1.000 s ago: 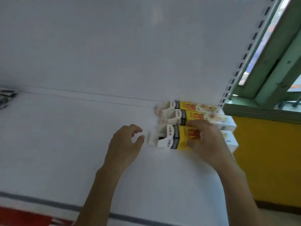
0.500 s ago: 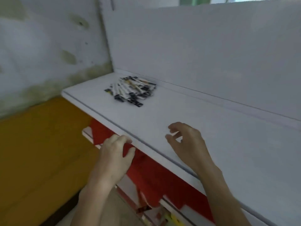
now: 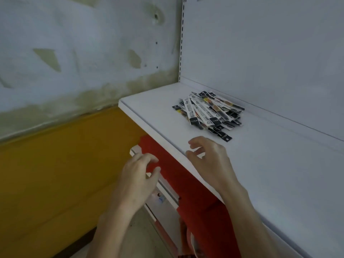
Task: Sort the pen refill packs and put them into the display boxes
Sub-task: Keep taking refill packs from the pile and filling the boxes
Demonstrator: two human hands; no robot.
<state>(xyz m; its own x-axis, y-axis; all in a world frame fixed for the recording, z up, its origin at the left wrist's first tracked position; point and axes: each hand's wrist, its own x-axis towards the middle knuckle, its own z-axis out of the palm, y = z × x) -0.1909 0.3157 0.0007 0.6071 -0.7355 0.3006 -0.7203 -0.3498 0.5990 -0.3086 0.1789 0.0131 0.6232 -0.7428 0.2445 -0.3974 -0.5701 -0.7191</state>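
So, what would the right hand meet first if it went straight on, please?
The right hand would probably reach the heap of black-and-white pen refill packs on the white shelf; depth is unclear.

Refill packs (image 3: 209, 112) heaped on white shelf (image 3: 154, 110); both hands (image 3: 210, 161) empty, fingers loosely curled.

— What's around you?
— I see a white shelf (image 3: 154, 108) with a white back panel (image 3: 260, 53); a slotted upright (image 3: 181, 43) runs up its left edge; red panelling (image 3: 195, 183) sits beneath.
— And the wall?
— Pale wall (image 3: 74, 34), paint patchy and stained; a yellow band (image 3: 55, 174) below it; dull floor (image 3: 141, 239) at the bottom of my feed; soft, even light.
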